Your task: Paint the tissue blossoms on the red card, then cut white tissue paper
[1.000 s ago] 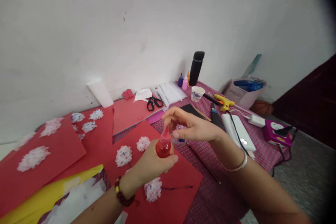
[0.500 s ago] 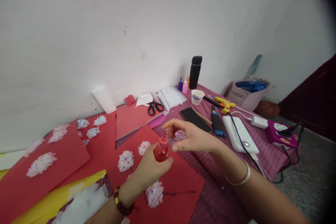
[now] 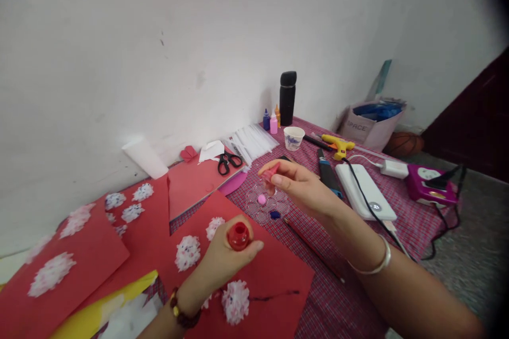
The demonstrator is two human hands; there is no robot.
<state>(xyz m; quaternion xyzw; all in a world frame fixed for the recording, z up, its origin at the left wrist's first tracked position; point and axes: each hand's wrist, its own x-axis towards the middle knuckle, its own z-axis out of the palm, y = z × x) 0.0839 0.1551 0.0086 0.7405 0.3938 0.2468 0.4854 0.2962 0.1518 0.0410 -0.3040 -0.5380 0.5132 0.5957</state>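
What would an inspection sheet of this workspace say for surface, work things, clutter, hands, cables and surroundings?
Surface: checked cloth, partly covered by red paper.
Work things: open red bottle; red cap; clear palette with pink paint and blue paint.
Clutter: scissors, paper cup, glue gun, power bank.
Hands: left hand grips the bottle; right hand holds the cap.
Cables: black cable crosses the power bank; white cable reaches a white adapter.
Surroundings: marked white wall; bag and basketball beyond the cloth.
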